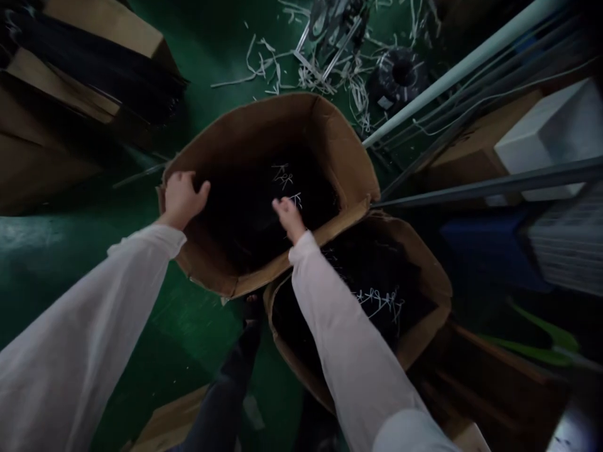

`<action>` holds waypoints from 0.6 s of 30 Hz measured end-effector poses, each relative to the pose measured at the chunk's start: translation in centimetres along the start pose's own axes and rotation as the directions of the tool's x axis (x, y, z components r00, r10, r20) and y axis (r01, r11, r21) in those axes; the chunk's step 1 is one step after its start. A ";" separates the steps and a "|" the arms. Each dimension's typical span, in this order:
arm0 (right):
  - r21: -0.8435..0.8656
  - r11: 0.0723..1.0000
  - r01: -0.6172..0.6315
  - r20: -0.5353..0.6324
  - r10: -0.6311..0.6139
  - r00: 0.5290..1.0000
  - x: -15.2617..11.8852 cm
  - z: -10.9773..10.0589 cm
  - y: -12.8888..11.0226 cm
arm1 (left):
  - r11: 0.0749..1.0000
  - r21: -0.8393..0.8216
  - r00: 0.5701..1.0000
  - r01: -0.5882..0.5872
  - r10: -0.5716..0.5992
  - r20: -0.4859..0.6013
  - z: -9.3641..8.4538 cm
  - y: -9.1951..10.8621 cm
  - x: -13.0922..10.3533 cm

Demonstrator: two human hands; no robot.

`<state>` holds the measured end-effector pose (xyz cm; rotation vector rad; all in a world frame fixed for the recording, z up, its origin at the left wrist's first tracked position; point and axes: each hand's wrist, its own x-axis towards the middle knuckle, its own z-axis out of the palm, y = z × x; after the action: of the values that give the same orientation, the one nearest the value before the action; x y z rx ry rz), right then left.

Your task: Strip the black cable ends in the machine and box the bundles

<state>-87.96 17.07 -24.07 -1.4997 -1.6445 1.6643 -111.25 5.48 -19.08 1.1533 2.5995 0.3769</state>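
A large open cardboard box [264, 119] stands in front of me, its inside dark. At its left rim is my left hand [184, 196], thumb apart from the fingers and nothing visible in its grasp. My right hand [288, 215] reaches over the box's near side, fingers stretched out and partly apart. Close to those fingertips, small white ties [283, 179] show against dark contents whose kind I cannot make out. A second cardboard box [431, 263] adjoins at the lower right, beneath my right forearm, and holds dark contents with a row of similar white ties [377, 295].
White strips [273, 63] litter the green floor [188, 333] beyond the box, near a dark coil [400, 72]. Metal shelving with a pale pole [452, 78] borders the right. Cartons with black material [108, 63] stand at the upper left.
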 end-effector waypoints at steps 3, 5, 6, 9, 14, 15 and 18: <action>0.226 0.956 -0.187 0.324 0.107 0.940 -11.4 -0.8 3.6 | 0.991 -0.045 0.992 -0.130 0.130 -0.004 3.1 0.6 -8.0; 0.270 0.905 -0.329 0.391 0.209 0.896 -19.0 -3.2 5.7 | 0.977 -0.138 0.984 -0.161 0.170 0.054 5.0 1.9 -14.8; 0.266 0.895 -0.358 0.365 0.250 0.897 -22.3 -5.0 6.7 | 0.969 -0.183 0.978 -0.167 0.186 0.092 5.8 2.7 -18.5; 0.216 0.905 -0.368 0.121 0.349 0.929 -28.8 -12.4 10.2 | 0.938 -0.308 0.937 -0.160 0.243 0.251 7.6 6.1 -29.3; -0.028 0.902 -0.431 -0.486 0.364 0.795 -30.8 -27.7 16.8 | 0.855 -0.512 0.736 0.087 0.291 0.611 10.5 13.5 -40.5; -0.045 0.897 -0.439 -0.525 0.353 0.775 -30.3 -30.1 18.0 | 0.825 -0.530 0.697 0.197 0.262 0.667 11.5 15.3 -41.2; -0.070 0.908 -0.413 -0.523 0.319 0.791 -27.8 -34.6 21.0 | 0.647 -0.567 0.639 0.510 0.157 0.753 15.4 21.4 -40.9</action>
<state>-40.18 5.67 -22.55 -2.2361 -1.2918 1.1437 -64.94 -9.44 -20.37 0.5046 1.4994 0.6601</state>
